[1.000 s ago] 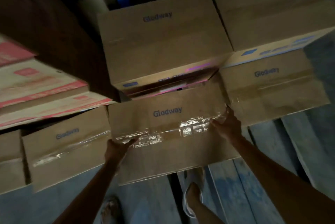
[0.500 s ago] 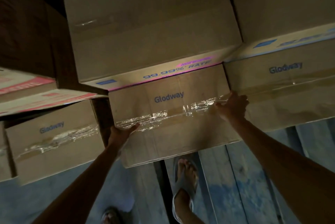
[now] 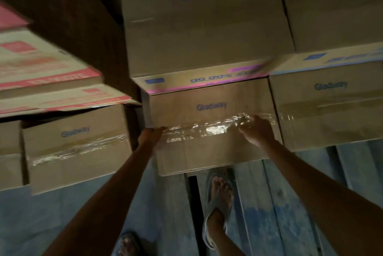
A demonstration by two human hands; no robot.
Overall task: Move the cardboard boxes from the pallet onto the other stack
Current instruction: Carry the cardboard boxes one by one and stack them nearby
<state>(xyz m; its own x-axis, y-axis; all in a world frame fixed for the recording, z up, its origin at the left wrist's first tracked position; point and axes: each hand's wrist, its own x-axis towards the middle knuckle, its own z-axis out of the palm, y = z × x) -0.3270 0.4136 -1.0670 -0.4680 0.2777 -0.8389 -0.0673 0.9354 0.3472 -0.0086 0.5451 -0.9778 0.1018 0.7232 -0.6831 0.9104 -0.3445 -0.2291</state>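
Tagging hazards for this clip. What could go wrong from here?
1. The right hand sits on glossy tape atop the middle box, and the left hand is at its edge. Neither looks underneath, so the box may slip.
2. The sandalled foot is just below the box's front edge, so a drop could hit the toes.
3. A dark gap between planks beside that foot could catch a step.

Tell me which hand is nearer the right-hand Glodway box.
Right. The right hand lies on top of the middle box, near its right edge, just beside the right-hand box. The left hand grips the middle box's left edge, farther off.
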